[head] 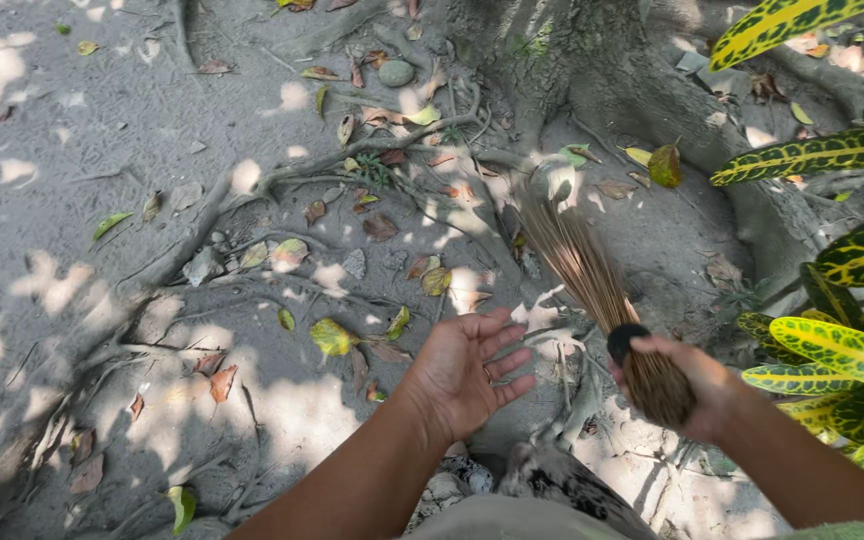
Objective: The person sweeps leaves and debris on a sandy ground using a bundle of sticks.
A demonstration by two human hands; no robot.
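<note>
Right hand grips stick broom; left hand open, empty | sweeping leaves off roots | next: likely firm outward strokes

Grey, dusty ground lies in dappled shade, crossed by bare tree roots that run out from a thick trunk at the top. Fallen leaves, yellow, green and rust-brown, are scattered among the roots. A smooth grey stone, or so it seems, sits near the trunk. Green leaves with yellow mottling crowd the right edge.
</note>
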